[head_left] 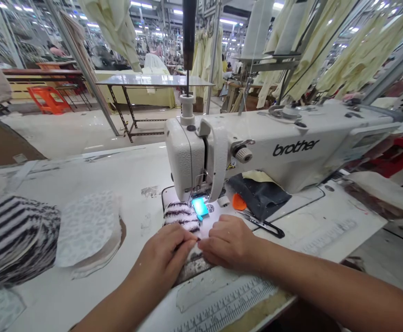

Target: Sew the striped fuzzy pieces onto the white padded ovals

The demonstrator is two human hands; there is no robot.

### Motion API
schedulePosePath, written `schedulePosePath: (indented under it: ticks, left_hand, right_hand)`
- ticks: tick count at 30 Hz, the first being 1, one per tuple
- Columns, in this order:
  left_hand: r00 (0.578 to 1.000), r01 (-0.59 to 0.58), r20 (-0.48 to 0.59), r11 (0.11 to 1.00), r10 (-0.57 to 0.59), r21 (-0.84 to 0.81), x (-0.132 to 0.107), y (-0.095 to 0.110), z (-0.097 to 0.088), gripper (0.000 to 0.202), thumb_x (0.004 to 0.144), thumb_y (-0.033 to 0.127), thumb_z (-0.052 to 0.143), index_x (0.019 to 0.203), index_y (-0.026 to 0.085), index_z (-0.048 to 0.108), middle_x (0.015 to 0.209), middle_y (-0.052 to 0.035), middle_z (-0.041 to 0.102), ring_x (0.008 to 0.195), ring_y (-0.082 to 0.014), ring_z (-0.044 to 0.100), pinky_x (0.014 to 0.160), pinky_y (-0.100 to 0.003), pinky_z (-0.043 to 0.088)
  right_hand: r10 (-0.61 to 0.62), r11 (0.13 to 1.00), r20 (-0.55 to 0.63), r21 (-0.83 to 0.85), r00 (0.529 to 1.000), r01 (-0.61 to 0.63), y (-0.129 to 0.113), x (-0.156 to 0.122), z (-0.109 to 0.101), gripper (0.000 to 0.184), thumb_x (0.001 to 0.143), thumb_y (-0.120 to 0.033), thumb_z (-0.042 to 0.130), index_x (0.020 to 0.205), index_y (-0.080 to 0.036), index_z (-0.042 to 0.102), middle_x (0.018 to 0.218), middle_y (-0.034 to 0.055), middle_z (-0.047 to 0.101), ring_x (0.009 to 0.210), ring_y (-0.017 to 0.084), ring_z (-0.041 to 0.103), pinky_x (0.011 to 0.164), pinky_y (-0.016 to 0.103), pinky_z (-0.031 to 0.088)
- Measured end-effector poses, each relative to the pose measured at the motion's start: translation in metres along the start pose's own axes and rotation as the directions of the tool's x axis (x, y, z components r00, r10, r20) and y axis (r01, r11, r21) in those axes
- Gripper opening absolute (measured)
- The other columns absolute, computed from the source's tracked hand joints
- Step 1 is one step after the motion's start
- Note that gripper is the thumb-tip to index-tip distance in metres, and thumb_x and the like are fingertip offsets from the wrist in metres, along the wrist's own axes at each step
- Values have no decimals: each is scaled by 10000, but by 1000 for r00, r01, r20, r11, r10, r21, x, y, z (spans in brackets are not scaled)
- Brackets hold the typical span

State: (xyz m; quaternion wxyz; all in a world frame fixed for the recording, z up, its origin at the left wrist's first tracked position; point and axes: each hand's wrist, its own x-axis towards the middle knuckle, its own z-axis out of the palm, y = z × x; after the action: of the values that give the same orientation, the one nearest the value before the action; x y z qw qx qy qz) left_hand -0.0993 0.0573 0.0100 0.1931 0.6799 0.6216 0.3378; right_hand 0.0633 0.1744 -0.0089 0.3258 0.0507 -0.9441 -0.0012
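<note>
A small black-and-white striped fluffy fabric piece [182, 216] lies under the needle area of a white sewing machine [218, 152]. My left hand [168, 249] pinches its near edge between thumb and forefinger. Close against those fingertips, my right hand [227, 242] is closed at the same edge, its fingers curled under. A bright blue guide piece [200, 207] sits at the needle, just right of the fabric. The fabric's near part is hidden by my hands.
Thread snips [268, 227], an orange piece [239, 202] and dark fabric [261, 196] lie right of the needle. Striped fabric pieces [18, 235] and pale spotted pieces [89, 230] are stacked at left. A printed ruler [229, 302] runs along the table's front edge.
</note>
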Motion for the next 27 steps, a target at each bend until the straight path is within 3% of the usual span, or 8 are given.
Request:
schedulePosePath:
  ticks: [4, 7, 10, 13, 21, 27]
  left_hand:
    - [956, -252, -90, 938, 280, 239, 13, -7, -4, 201, 918, 169, 407, 1027, 172, 575, 987, -64, 603, 904, -182, 564, 774, -316, 486]
    - [920, -375, 48, 842, 388, 388, 23, -20, -2, 211, 926, 176, 401, 997, 150, 598, 1010, -85, 616, 946, -224, 557, 807, -384, 488]
    - [924, -380, 140, 805, 357, 456, 23, -31, -2, 210, 928, 240, 431, 1016, 172, 609, 1023, -75, 620, 943, -237, 563, 797, -407, 488]
    - [937, -344, 112, 811, 332, 473, 18, -36, -4, 231, 927, 260, 427, 1071, 211, 601, 1116, -66, 593, 983, -246, 552, 808, -412, 475]
    - [957, -284, 181, 853, 226, 438, 19, -26, -2, 227, 885, 208, 489, 1093, 230, 576, 1146, -64, 560, 996, -268, 514, 822, -455, 444]
    - [968, -215, 211, 890, 138, 403, 24, -26, -6, 241, 895, 241, 486, 1129, 262, 542, 1141, -51, 538, 1015, -264, 485, 841, -461, 407]
  right_hand:
    - [9, 996, 156, 81, 988, -21, -1, -4, 6, 203, 849, -185, 419, 710, -168, 567, 567, -25, 534, 522, 127, 433, 511, 291, 224]
    - [43, 992, 203, 107, 978, -66, -1, -7, 9, 179, 828, -196, 439, 705, -175, 567, 569, -31, 561, 522, 122, 466, 519, 295, 235]
    - [60, 990, 229, 109, 972, -87, -2, -6, 9, 163, 812, -188, 457, 694, -177, 569, 557, -37, 568, 504, 116, 475, 514, 293, 232]
    - [63, 991, 251, 99, 966, -90, -2, -6, 8, 175, 797, -191, 462, 646, -176, 549, 548, -39, 568, 491, 111, 471, 509, 288, 235]
    - [64, 991, 228, 96, 972, -88, -3, -7, 8, 149, 755, -174, 458, 623, -173, 525, 518, -45, 533, 462, 111, 425, 488, 292, 210]
    - [56, 992, 278, 89, 959, -84, 5, -2, 5, 125, 727, -134, 449, 622, -173, 505, 513, -46, 516, 452, 109, 386, 508, 287, 228]
